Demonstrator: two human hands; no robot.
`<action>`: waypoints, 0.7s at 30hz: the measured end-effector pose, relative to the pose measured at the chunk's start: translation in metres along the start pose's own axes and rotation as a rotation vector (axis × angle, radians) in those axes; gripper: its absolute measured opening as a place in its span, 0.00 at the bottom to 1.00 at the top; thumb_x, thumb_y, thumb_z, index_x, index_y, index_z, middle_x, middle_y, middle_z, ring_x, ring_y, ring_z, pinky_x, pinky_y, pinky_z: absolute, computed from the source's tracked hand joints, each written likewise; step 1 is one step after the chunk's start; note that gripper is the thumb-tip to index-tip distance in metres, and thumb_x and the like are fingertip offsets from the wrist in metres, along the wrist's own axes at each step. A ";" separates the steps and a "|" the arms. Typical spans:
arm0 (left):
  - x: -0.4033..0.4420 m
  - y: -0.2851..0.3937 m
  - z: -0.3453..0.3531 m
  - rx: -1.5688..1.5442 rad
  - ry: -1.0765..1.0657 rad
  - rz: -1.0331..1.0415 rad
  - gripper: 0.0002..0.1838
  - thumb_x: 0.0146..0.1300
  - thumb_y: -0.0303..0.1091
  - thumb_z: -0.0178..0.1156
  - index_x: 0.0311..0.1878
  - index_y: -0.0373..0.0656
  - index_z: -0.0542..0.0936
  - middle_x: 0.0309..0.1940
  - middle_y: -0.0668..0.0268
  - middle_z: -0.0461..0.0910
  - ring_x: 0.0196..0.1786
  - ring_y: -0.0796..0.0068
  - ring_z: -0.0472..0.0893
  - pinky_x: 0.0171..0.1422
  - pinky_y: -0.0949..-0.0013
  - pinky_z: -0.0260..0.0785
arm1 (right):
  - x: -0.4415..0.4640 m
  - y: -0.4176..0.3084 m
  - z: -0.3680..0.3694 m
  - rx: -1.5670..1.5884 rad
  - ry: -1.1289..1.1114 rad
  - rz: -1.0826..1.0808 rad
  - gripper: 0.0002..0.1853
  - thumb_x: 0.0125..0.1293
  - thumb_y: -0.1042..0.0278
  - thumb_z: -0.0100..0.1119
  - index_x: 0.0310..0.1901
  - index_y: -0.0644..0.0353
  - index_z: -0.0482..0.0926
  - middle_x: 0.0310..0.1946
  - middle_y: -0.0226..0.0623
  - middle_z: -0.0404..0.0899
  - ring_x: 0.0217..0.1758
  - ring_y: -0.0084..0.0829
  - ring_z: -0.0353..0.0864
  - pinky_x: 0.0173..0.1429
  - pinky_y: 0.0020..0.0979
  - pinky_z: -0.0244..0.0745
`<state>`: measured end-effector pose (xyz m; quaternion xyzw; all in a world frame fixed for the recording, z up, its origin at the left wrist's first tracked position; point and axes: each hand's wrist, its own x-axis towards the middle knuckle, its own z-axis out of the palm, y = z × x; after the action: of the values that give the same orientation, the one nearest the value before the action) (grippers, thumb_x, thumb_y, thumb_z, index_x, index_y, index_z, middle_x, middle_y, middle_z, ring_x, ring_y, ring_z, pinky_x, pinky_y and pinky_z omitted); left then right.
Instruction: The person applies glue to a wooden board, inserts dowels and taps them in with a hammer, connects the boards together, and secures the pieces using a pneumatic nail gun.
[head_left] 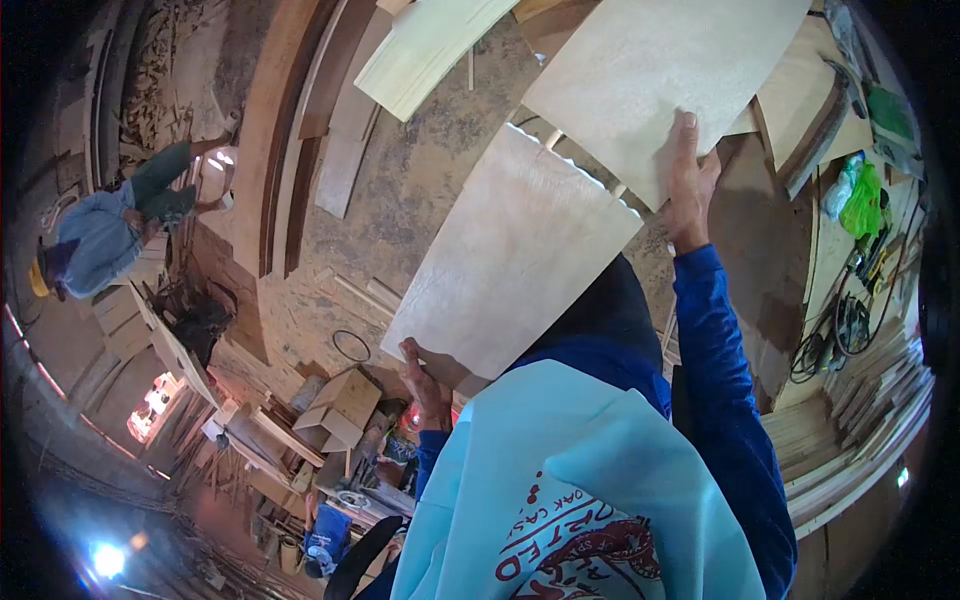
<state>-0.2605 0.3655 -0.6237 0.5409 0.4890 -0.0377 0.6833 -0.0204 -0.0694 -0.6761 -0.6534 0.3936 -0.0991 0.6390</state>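
Two pale wooden panels lie end to end in front of me, with a narrow gap between them. Dowels bridge the gap, and white glue lines the edge of the nearer panel (515, 260). My left hand (428, 390) grips that panel's lower left corner, thumb on top and fingers beneath. At the right, my right hand (690, 185) holds the near edge of the farther panel (660, 75), its thumb lying on the top face.
Long boards (275, 130) run along the left, and a pale plank (430, 55) lies at the top. A person (100, 235) is at the far left. A green bag (861, 205) and cables are at the right. Below left stands a cardboard box (345, 408).
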 end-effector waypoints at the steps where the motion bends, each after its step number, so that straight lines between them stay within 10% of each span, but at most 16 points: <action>1: 0.012 -0.012 -0.023 -0.001 -0.002 -0.013 0.19 0.79 0.53 0.55 0.56 0.48 0.78 0.47 0.73 0.78 0.50 0.75 0.81 0.52 0.67 0.80 | 0.001 0.000 -0.003 -0.023 -0.011 0.051 0.34 0.75 0.42 0.60 0.63 0.72 0.76 0.55 0.42 0.81 0.55 0.31 0.78 0.60 0.33 0.75; 3: 0.044 -0.052 -0.082 -0.204 0.063 -0.257 0.21 0.78 0.54 0.56 0.58 0.46 0.78 0.49 0.70 0.78 0.53 0.74 0.80 0.54 0.64 0.80 | 0.004 0.009 -0.004 0.023 -0.038 -0.014 0.35 0.75 0.43 0.60 0.63 0.73 0.75 0.56 0.42 0.81 0.56 0.31 0.77 0.61 0.35 0.74; 5: 0.001 -0.015 0.012 -0.139 0.113 -0.207 0.24 0.77 0.55 0.57 0.59 0.44 0.77 0.52 0.67 0.78 0.55 0.70 0.80 0.58 0.61 0.78 | 0.009 0.022 -0.005 0.041 0.011 -0.020 0.35 0.74 0.41 0.61 0.61 0.72 0.77 0.56 0.42 0.81 0.56 0.32 0.77 0.62 0.36 0.74; 7: -0.027 -0.004 0.068 0.352 0.395 0.280 0.25 0.77 0.56 0.57 0.61 0.43 0.76 0.54 0.65 0.78 0.57 0.66 0.80 0.61 0.58 0.78 | -0.003 0.001 -0.006 -0.012 0.029 0.033 0.34 0.73 0.41 0.62 0.60 0.72 0.77 0.54 0.44 0.82 0.56 0.33 0.78 0.62 0.36 0.74; 8: -0.008 0.007 0.024 0.048 0.110 -0.002 0.26 0.76 0.56 0.59 0.62 0.43 0.75 0.54 0.64 0.79 0.57 0.64 0.80 0.61 0.56 0.78 | 0.000 0.000 -0.013 -0.021 0.043 0.047 0.34 0.73 0.41 0.62 0.60 0.72 0.77 0.54 0.44 0.82 0.56 0.33 0.78 0.62 0.36 0.74; 11: -0.020 0.007 0.047 0.201 0.336 0.076 0.27 0.74 0.56 0.60 0.62 0.43 0.75 0.55 0.63 0.79 0.57 0.65 0.80 0.60 0.55 0.78 | 0.012 0.014 -0.025 0.103 -0.220 0.080 0.35 0.73 0.40 0.63 0.58 0.72 0.78 0.50 0.43 0.82 0.53 0.34 0.79 0.58 0.36 0.76; 13: -0.020 0.011 0.044 0.154 0.305 0.117 0.25 0.74 0.55 0.62 0.60 0.43 0.77 0.53 0.64 0.79 0.53 0.67 0.80 0.56 0.58 0.79 | 0.018 0.022 -0.030 0.189 -0.370 0.147 0.33 0.74 0.39 0.56 0.71 0.51 0.72 0.78 0.47 0.61 0.81 0.59 0.56 0.77 0.68 0.52; 14: -0.010 0.014 0.025 0.117 0.196 0.046 0.23 0.75 0.53 0.62 0.58 0.43 0.78 0.50 0.65 0.80 0.50 0.68 0.81 0.53 0.60 0.79 | 0.022 0.028 -0.030 0.195 -0.371 0.149 0.33 0.74 0.39 0.56 0.71 0.51 0.72 0.78 0.47 0.61 0.81 0.59 0.56 0.77 0.68 0.52; 16: 0.005 -0.003 -0.004 0.079 0.093 -0.014 0.21 0.75 0.52 0.62 0.56 0.43 0.78 0.47 0.66 0.80 0.47 0.69 0.82 0.50 0.62 0.80 | 0.026 0.042 -0.027 0.008 -0.160 0.007 0.34 0.72 0.41 0.65 0.61 0.69 0.77 0.50 0.35 0.82 0.48 0.25 0.81 0.50 0.31 0.79; 19: 0.016 -0.017 -0.013 0.132 0.316 0.157 0.18 0.76 0.49 0.62 0.52 0.44 0.80 0.41 0.68 0.80 0.42 0.71 0.82 0.46 0.65 0.80 | 0.031 0.055 -0.026 -0.091 -0.147 -0.241 0.36 0.72 0.38 0.62 0.59 0.72 0.78 0.48 0.39 0.83 0.48 0.30 0.81 0.52 0.35 0.78; 21: 0.008 0.002 -0.006 -0.039 0.056 -0.063 0.16 0.76 0.49 0.61 0.50 0.45 0.80 0.40 0.69 0.79 0.39 0.73 0.81 0.43 0.65 0.80 | 0.015 0.027 -0.017 0.075 -0.180 -0.027 0.37 0.72 0.37 0.61 0.61 0.71 0.77 0.52 0.41 0.82 0.52 0.30 0.80 0.56 0.33 0.77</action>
<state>-0.2588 0.3744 -0.6273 0.5124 0.5255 -0.0344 0.6783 -0.0315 -0.0886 -0.7037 -0.6404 0.3217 -0.0634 0.6945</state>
